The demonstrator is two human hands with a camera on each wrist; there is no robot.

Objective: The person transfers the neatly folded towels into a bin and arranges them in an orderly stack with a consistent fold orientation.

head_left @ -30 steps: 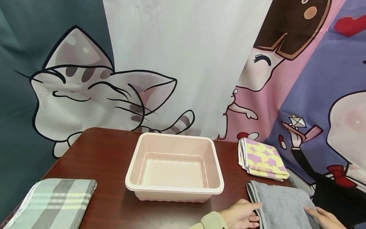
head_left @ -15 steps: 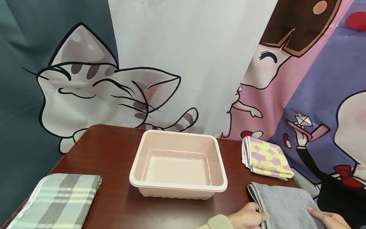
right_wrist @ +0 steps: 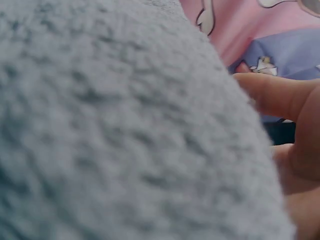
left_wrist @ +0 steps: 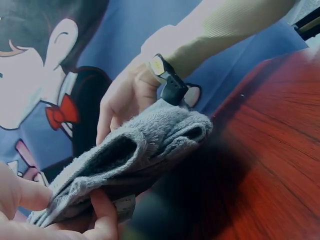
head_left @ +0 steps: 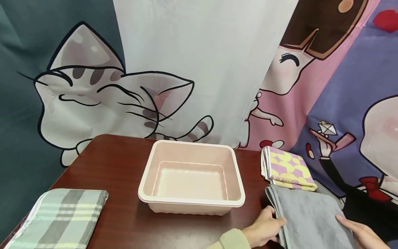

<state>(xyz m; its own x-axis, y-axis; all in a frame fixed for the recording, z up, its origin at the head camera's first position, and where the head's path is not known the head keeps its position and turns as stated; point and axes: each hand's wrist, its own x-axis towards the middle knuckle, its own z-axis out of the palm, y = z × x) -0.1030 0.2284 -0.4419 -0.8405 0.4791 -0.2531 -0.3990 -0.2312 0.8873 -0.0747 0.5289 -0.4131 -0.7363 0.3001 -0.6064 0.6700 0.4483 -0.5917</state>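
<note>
a folded grey towel [head_left: 314,218] lies between the two hands, its layered folds toward the left one and its opposite edge toward the right. the left hand [head_left: 264,228] pinches those folds, thumb above and fingers below, with a label [left_wrist: 125,206] hanging next to the fingers. the right hand [head_left: 362,233] holds the opposite edge, thumb over the top. whether the towel's underside touches the bench [head_left: 124,173] i cannot tell. just beyond the hands sits a folded yellow and purple towel [head_left: 290,169]. to the left of the left hand, and farther out, stands a pale pink basin [head_left: 189,208]; well left of both hands lies a folded plaid cloth [head_left: 68,218]. a cartoon-printed curtain [head_left: 202,52] hangs behind the bench.
</note>
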